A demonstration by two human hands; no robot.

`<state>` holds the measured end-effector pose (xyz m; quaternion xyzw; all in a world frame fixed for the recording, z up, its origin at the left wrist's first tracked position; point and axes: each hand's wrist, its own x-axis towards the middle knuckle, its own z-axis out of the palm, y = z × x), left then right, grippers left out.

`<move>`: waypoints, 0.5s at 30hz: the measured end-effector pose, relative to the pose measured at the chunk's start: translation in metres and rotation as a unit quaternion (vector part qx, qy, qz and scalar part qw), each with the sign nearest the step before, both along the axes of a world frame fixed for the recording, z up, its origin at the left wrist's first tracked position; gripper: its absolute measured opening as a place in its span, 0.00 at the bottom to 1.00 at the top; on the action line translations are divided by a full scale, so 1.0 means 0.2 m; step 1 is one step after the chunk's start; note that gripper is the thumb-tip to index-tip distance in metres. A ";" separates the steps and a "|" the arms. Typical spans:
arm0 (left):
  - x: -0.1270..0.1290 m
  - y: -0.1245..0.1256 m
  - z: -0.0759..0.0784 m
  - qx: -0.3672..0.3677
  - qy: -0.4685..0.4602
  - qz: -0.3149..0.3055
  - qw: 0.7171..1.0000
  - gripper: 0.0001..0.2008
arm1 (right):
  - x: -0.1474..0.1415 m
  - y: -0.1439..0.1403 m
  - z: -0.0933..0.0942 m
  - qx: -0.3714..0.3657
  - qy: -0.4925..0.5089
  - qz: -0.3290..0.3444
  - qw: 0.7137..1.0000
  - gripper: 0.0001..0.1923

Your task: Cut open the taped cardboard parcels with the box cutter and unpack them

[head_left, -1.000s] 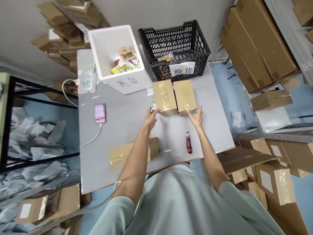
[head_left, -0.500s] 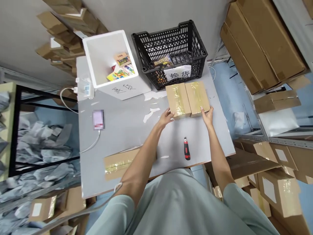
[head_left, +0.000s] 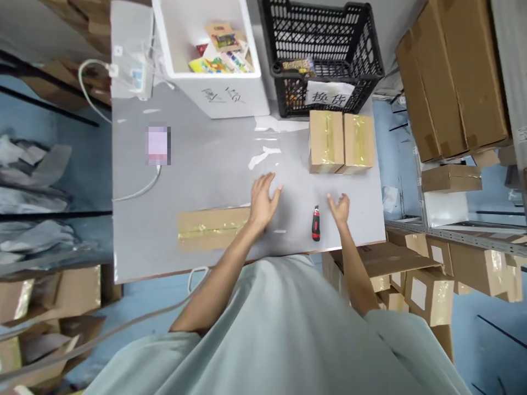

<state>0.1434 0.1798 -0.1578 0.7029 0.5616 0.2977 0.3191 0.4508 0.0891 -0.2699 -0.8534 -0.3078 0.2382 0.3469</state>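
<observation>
Lying on the desk [head_left: 206,164], at its near left, a long box [head_left: 208,222] reaches the left hand [head_left: 264,200], though touching is hard to judge. That hand's thumb and fingers stand apart. Then comes a knife [head_left: 315,225], just beside the right hand [head_left: 339,208], also spread. Beyond it, 2 boxes [head_left: 338,144] sit side by side before the crate [head_left: 288,99].

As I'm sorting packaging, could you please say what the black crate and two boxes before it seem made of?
Black crate: likely dull plastic, by its moulded-looking lattice. Two boxes: apparently matte cardboard, by their plain brown faces; the tape is glossy.
</observation>
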 end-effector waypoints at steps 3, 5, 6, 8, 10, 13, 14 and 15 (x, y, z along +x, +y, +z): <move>-0.48 -0.24 0.02 0.021 0.038 0.099 0.994 0.29 | -0.36 -0.32 -0.04 -0.104 -0.002 0.056 0.993 0.33; -0.80 -0.34 0.01 0.006 0.053 0.171 0.984 0.32 | -0.53 -0.44 -0.04 -0.130 0.000 0.058 0.990 0.25; -0.95 -0.38 -0.01 -0.008 0.052 0.203 0.978 0.34 | -0.60 -0.47 -0.04 -0.130 0.001 0.058 0.990 0.22; -1.21 -0.42 -0.05 -0.042 0.036 0.245 0.968 0.39 | -0.71 -0.47 -0.01 -0.120 0.007 0.070 0.990 0.17; -1.40 -0.46 -0.10 -0.074 0.010 0.247 0.966 0.41 | -0.81 -0.42 0.03 -0.104 0.020 0.091 0.990 0.13; -1.53 -0.47 -0.19 -0.120 -0.053 0.180 0.975 0.43 | -0.98 -0.31 0.11 -0.069 0.043 0.124 0.989 0.11; -1.54 -0.46 -0.21 -0.139 -0.078 0.157 0.975 0.45 | -1.04 -0.28 0.13 -0.045 0.053 0.146 0.987 0.12; -1.53 -0.46 -0.24 -0.159 -0.102 0.139 0.972 0.47 | -1.10 -0.25 0.16 -0.018 0.059 0.170 0.983 0.13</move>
